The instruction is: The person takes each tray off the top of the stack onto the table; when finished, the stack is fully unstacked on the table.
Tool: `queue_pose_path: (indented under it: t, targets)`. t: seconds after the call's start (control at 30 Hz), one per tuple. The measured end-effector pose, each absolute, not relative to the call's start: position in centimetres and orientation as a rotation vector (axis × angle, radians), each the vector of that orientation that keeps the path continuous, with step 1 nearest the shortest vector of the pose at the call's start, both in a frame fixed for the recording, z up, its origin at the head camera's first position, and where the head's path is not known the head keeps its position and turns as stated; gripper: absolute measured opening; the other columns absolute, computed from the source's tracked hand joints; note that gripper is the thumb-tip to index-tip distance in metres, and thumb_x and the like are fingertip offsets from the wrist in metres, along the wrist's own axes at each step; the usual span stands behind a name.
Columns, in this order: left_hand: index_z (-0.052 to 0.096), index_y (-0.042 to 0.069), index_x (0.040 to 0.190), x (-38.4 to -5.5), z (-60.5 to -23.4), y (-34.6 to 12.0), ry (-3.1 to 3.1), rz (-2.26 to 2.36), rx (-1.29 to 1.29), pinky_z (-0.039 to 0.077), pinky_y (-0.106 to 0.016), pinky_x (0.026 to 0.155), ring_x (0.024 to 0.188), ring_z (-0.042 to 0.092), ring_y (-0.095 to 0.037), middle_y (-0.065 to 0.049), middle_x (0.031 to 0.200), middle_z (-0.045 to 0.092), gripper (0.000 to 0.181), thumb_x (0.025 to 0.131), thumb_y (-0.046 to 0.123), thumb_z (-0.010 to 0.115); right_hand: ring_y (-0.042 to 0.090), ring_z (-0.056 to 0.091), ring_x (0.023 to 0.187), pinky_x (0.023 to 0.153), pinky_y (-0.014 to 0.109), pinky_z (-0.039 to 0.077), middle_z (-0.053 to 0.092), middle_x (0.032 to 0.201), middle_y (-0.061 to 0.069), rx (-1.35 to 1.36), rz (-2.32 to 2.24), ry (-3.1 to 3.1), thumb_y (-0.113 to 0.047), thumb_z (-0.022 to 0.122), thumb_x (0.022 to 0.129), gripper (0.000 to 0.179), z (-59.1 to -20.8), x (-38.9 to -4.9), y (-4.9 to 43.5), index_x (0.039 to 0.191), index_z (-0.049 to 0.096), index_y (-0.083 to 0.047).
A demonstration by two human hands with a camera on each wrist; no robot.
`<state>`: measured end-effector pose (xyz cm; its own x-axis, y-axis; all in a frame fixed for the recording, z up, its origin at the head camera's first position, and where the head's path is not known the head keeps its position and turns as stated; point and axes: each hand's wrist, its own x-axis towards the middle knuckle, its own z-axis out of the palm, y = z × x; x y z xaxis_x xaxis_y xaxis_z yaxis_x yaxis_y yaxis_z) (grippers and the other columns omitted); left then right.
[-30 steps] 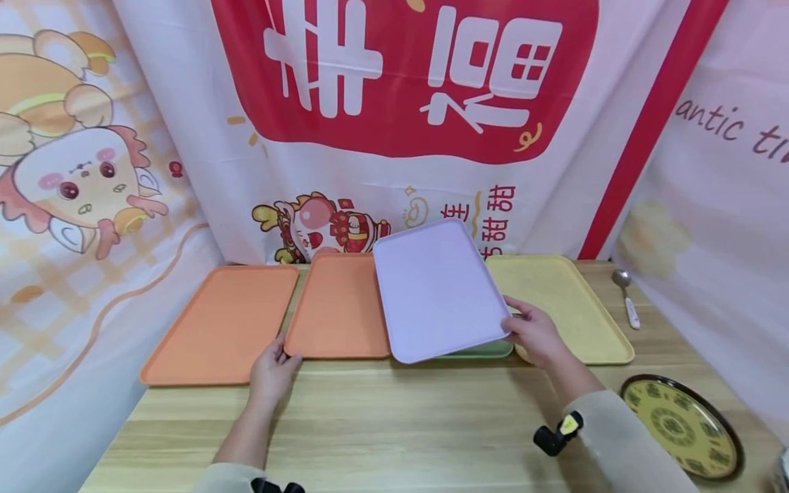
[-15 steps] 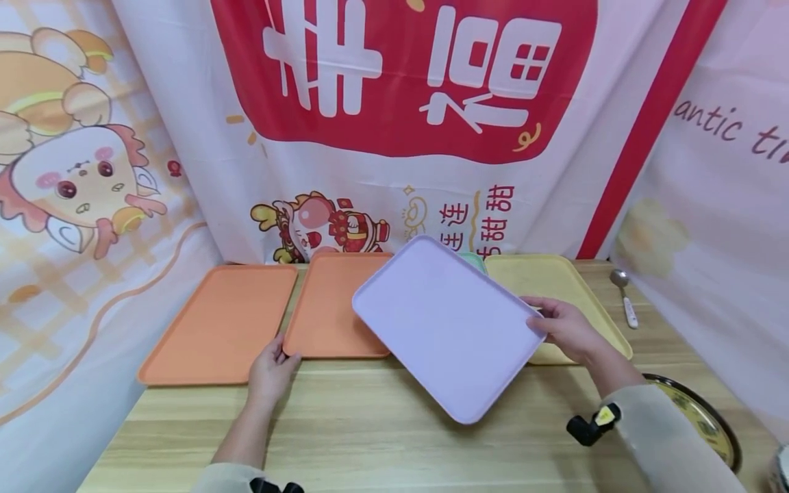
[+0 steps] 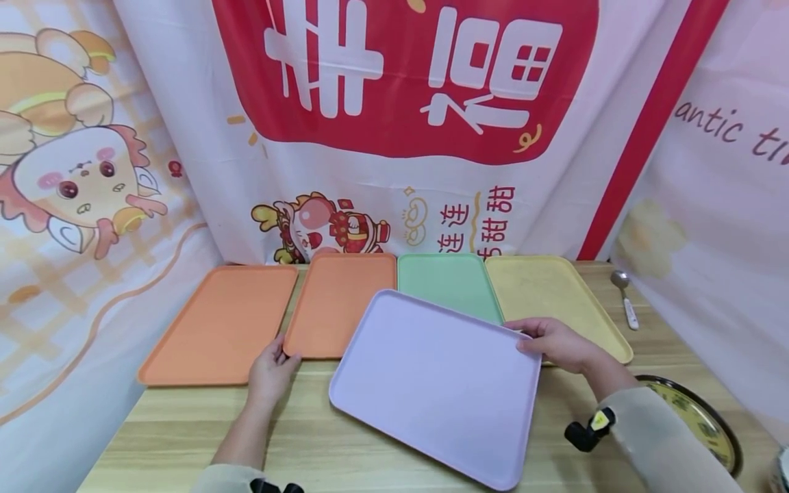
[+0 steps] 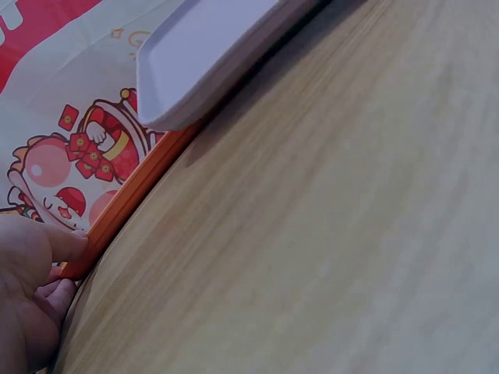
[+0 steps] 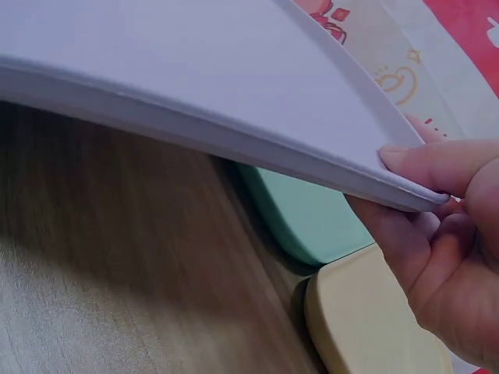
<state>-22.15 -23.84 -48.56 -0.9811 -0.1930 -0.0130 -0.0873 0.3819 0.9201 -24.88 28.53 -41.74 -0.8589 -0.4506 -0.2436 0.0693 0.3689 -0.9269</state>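
My right hand [image 3: 557, 344] pinches a lavender tray [image 3: 437, 390] by its far right corner, thumb on top and fingers underneath. The tray is tilted and raised off the table, as the right wrist view shows. It covers the near part of a green tray [image 3: 450, 284] and a corner of an orange tray [image 3: 345, 301]. My left hand [image 3: 271, 373] pinches that orange tray's near left corner, with the thumb on its rim. To its left lies a second orange tray [image 3: 222, 325], and a yellow tray [image 3: 555, 301] lies beyond my right hand.
At the table's right side lie a spoon [image 3: 625, 298] with a white handle and a dark-rimmed patterned plate [image 3: 696, 418], partly hidden by my right sleeve. Printed cloth [image 3: 407, 150] hangs behind the trays and at both sides. Bare wooden table [image 3: 320, 438] shows in front.
The lavender tray has come from above the green tray toward me and turned clockwise in my right hand, uncovering most of the green tray. My left hand stays at the orange tray's corner.
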Motion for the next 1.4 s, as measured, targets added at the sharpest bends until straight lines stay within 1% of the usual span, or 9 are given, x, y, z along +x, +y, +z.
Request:
queue_pose_path:
  t: [0.17,0.3,0.37,0.57,0.7,0.8,0.93,1.13,1.4]
  targets:
    - [0.027,-0.012,0.148,-22.2,-48.6,-23.8,-2.536,-1.65,0.252,0.035,-0.042,0.116,0.141,0.033,-0.044,-0.033,0.152,0.03,0.063,0.095,0.005,0.058,0.018,0.066,0.097,0.086,0.03,0.061,0.063,0.125,0.011,-0.379,-1.458,2.147,-0.015,0.06,0.097,0.049,-42.1,-25.1,28.3,0.141,0.047,0.004]
    - [0.028,-0.013,0.147,-22.2,-48.7,-23.8,-2.537,-1.64,0.249,0.035,-0.043,0.116,0.141,0.033,-0.045,-0.033,0.152,0.031,0.063,0.095,0.004,0.058,0.02,0.066,0.098,0.087,0.032,0.061,0.064,0.124,0.014,-0.394,-1.414,2.156,-0.016,0.061,0.097,0.047,-42.2,-25.3,27.8,0.138,0.05,0.003]
    - [0.028,-0.013,0.147,-22.2,-48.7,-23.8,-2.537,-1.644,0.249,0.035,-0.043,0.116,0.141,0.033,-0.045,-0.033,0.152,0.03,0.063,0.095,0.004,0.058,0.02,0.066,0.096,0.085,0.033,0.061,0.065,0.121,0.014,-0.39,-1.394,2.165,-0.016,0.061,0.097,0.045,-42.3,-25.3,27.5,0.136,0.052,0.003]
    - [0.026,-0.011,0.149,-22.1,-48.6,-23.9,-2.539,-1.69,0.249,0.034,-0.042,0.117,0.143,0.031,-0.043,-0.031,0.154,0.028,0.063,0.096,0.005,0.058,0.021,0.066,0.088,0.077,0.032,0.059,0.067,0.102,0.01,-0.387,-1.303,2.251,-0.017,0.059,0.098,0.03,-43.0,-25.4,26.6,0.122,0.056,0.0]
    - [0.024,-0.011,0.149,-22.1,-48.6,-23.9,-2.529,-1.715,0.241,0.033,-0.042,0.117,0.144,0.029,-0.043,-0.03,0.155,0.027,0.064,0.097,0.005,0.057,0.02,0.063,0.084,0.074,0.03,0.054,0.067,0.09,0.007,-0.357,-1.211,2.363,-0.019,0.062,0.097,0.023,-43.7,-25.5,26.0,0.113,0.06,-0.004]
    - [0.025,-0.012,0.149,-22.1,-48.6,-23.9,-2.522,-1.712,0.241,0.034,-0.042,0.117,0.143,0.03,-0.043,-0.03,0.155,0.028,0.064,0.096,0.004,0.058,0.018,0.061,0.085,0.075,0.028,0.052,0.068,0.09,0.004,-0.337,-1.158,2.454,-0.02,0.065,0.095,0.02,-44.1,-25.3,25.4,0.109,0.064,-0.006]
    - [0.026,-0.013,0.148,-22.0,-48.5,-23.8,-2.519,-1.7,0.247,0.034,-0.042,0.116,0.143,0.031,-0.043,-0.031,0.154,0.029,0.063,0.096,0.003,0.058,0.015,0.06,0.087,0.075,0.027,0.053,0.07,0.092,0.003,-0.344,-1.108,2.56,-0.018,0.068,0.092,0.014,-44.5,-24.9,24.8,0.102,0.069,-0.007]
    - [0.025,-0.011,0.149,-22.1,-48.4,-23.8,-2.535,-1.69,0.254,0.034,-0.042,0.117,0.143,0.03,-0.043,-0.031,0.154,0.028,0.063,0.097,0.005,0.057,0.014,0.058,0.081,0.07,0.026,0.051,0.069,0.088,0.002,-0.304,-1.045,2.661,-0.015,0.072,0.088,0.01,-44.6,-24.3,24.2,0.094,0.071,-0.008]
    - [0.025,-0.01,0.15,-22.1,-48.4,-23.8,-2.546,-1.697,0.257,0.034,-0.042,0.117,0.144,0.03,-0.042,-0.03,0.155,0.028,0.063,0.097,0.005,0.057,0.014,0.057,0.076,0.065,0.026,0.051,0.069,0.081,-0.001,-0.223,-0.973,2.726,-0.015,0.076,0.084,0.007,-45.1,-24.2,24.3,0.088,0.073,-0.01]
